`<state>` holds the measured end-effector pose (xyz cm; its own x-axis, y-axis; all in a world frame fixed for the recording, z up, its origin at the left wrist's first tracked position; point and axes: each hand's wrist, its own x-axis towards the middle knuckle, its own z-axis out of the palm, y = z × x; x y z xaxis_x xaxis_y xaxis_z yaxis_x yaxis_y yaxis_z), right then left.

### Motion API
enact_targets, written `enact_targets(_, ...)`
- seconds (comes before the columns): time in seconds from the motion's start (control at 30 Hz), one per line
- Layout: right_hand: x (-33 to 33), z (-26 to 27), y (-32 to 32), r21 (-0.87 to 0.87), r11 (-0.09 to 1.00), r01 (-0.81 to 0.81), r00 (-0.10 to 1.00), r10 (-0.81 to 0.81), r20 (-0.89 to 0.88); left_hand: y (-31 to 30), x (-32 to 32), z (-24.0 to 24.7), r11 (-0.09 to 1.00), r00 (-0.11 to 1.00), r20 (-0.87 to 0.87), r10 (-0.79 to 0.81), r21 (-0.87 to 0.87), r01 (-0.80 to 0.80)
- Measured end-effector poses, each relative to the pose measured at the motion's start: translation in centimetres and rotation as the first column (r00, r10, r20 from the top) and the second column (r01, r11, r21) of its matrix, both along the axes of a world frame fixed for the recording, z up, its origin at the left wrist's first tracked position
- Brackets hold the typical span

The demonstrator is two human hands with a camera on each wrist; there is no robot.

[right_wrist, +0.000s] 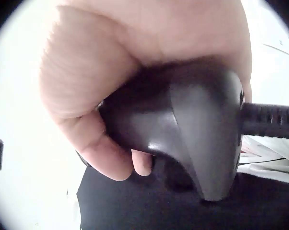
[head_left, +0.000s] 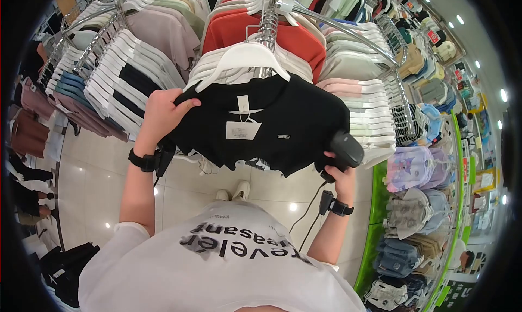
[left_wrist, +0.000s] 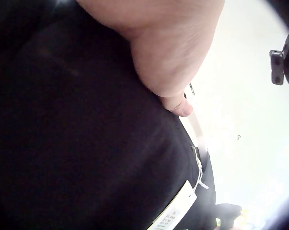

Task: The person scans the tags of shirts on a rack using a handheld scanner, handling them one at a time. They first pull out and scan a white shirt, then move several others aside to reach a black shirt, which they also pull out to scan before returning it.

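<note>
A black T-shirt (head_left: 310, 113) hangs from a white hanger (head_left: 244, 56) in front of the rack, with a white paper tag (head_left: 243, 130) on a string at its neckline. My left hand (head_left: 160, 115) grips the shirt at its left shoulder in the head view, thumb over the collar edge. In the left wrist view the thumb (left_wrist: 182, 108) lies at the neckline, while the fingertips are hidden. My right hand (head_left: 341, 180) grips a black corded handheld garment steamer (head_left: 348, 149), whose head overlaps the opposite sleeve. The right wrist view shows fingers curled round the steamer (right_wrist: 202, 129).
Racks of hangered shirts, including a red one (head_left: 299, 43) and white ones (head_left: 133, 75), stand behind and beside the T-shirt. A cord (head_left: 307, 211) trails from the steamer. Clothes shelves with a green edge (head_left: 372, 225) line the right. Tiled floor (head_left: 179, 189) lies below.
</note>
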<state>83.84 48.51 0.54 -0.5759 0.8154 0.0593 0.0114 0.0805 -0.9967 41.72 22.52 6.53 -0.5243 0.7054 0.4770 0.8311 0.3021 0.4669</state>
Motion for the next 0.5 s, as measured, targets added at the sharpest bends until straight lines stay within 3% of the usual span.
enact_targets(0.13, 0.8, 0.5, 0.6, 0.077, 0.991, 0.113, 0.994, -0.112, -0.007, -0.2, -0.2, 0.0, 1.000, 1.000, 0.025, 0.019, -0.015, -0.019)
enact_targets(0.17, 1.8, 0.0, 1.2, 0.004, 0.986, 0.167, 0.985, -0.167, -0.043, -0.3, 0.1, 0.1, 1.000, 1.000, 0.021, 0.002, -0.017, -0.002)
enact_targets(0.27, 2.4, 0.2, 1.1, 0.012, 0.974, 0.224, 0.972, -0.223, -0.072, -0.5, 0.5, -0.4, 0.999, 0.999, 0.033, -0.003, -0.048, 0.004)
enact_targets(0.37, 3.0, -0.4, 0.8, -0.008, 0.970, 0.244, 0.968, -0.244, -0.057, -0.4, 1.4, -0.7, 0.995, 0.982, 0.160, -0.103, 0.004, 0.103)
enact_targets(0.5, 3.5, -1.8, 0.3, -0.065, 0.956, 0.286, 0.956, -0.289, -0.045, -0.4, 1.9, -2.8, 0.990, 0.989, 0.078, -0.128, -0.055, 0.133)
